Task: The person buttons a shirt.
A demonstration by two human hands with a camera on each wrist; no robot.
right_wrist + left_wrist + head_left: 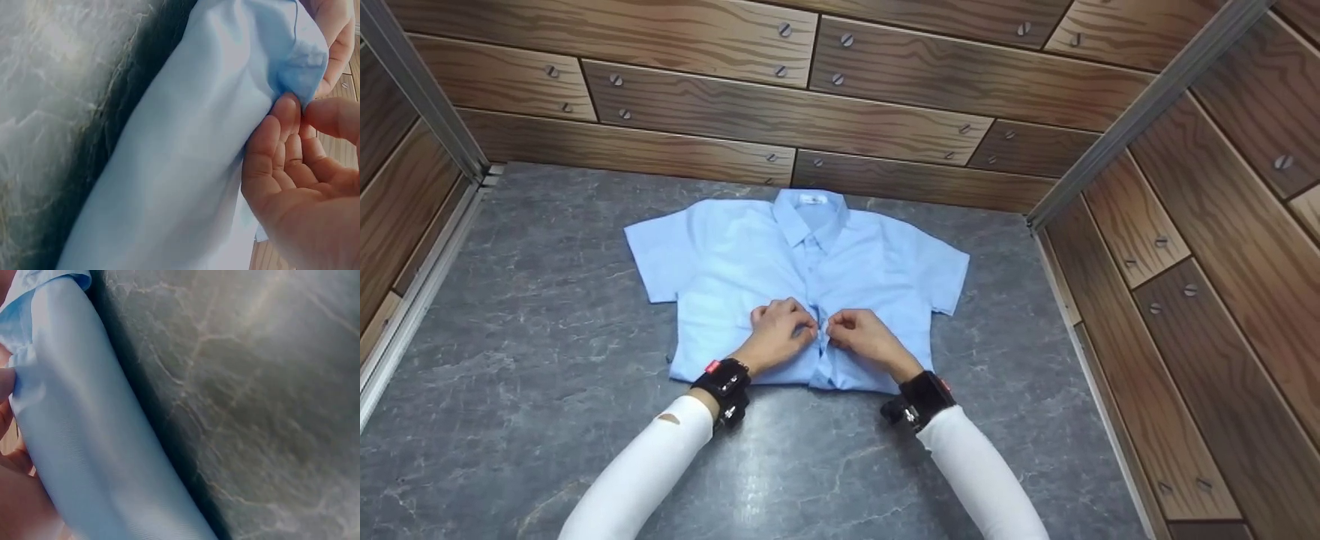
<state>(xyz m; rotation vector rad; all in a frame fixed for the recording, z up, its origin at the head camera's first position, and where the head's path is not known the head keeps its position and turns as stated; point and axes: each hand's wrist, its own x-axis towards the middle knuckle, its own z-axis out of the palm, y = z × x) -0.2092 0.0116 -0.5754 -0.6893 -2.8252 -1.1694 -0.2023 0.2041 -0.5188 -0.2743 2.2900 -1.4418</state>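
A light blue short-sleeved shirt [735,255] lies front up on the grey surface, its collar toward the back wall and its lower end folded under. Over the front opening, my left hand [780,330] pinches one edge of the button strip between thumb and fingers. My right hand [866,334] faces it from the other side and pinches the strip's fabric too. In the right wrist view the right hand [306,174] has its fingers curled at a raised blue fabric edge [306,62]. Any button between the fingertips is hidden. The left wrist view catches only part of the left hand [22,495].
The grey marbled tabletop [547,300] surrounds the shirt. Wood-patterned panels [697,112] stand behind it and at both sides, with metal rails [1155,97] at the corners. Each wrist carries a black strapped camera [928,397].
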